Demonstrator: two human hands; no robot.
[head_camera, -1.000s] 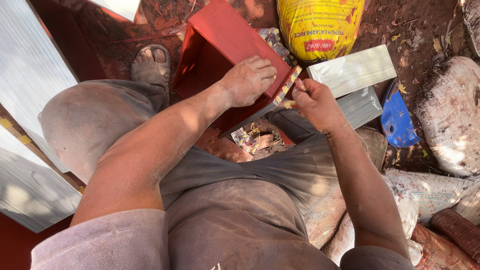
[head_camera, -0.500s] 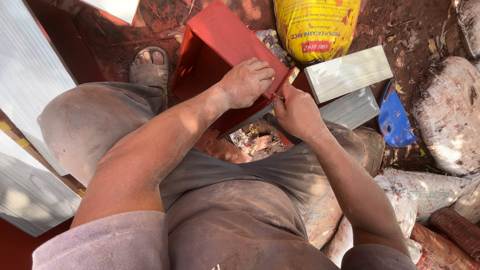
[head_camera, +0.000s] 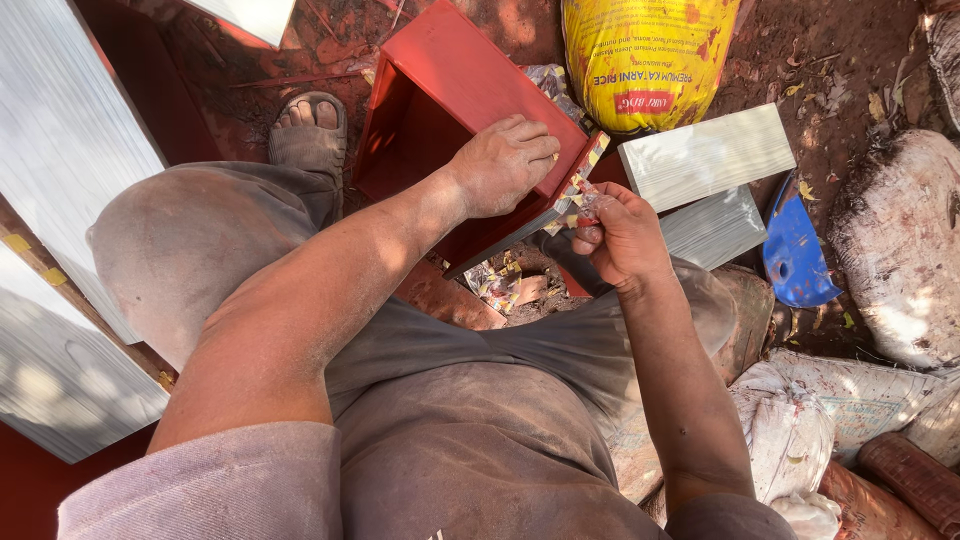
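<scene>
Fingers of the left hand (head_camera: 505, 165) have shifted little, still pressed flat and gripping the red metal box's (head_camera: 450, 110) rim. Just right of the box, the right hand (head_camera: 620, 235) has curled lower since a second ago, pinching a patterned tape strip (head_camera: 578, 190) at the box's corner, wrist bent, forearm angled upward.

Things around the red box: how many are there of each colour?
Red: 1, the red box
Yellow: 1, the yellow sack
Blue: 1, the blue plastic piece
Grey: 2, the grey blocks
Total: 5
</scene>
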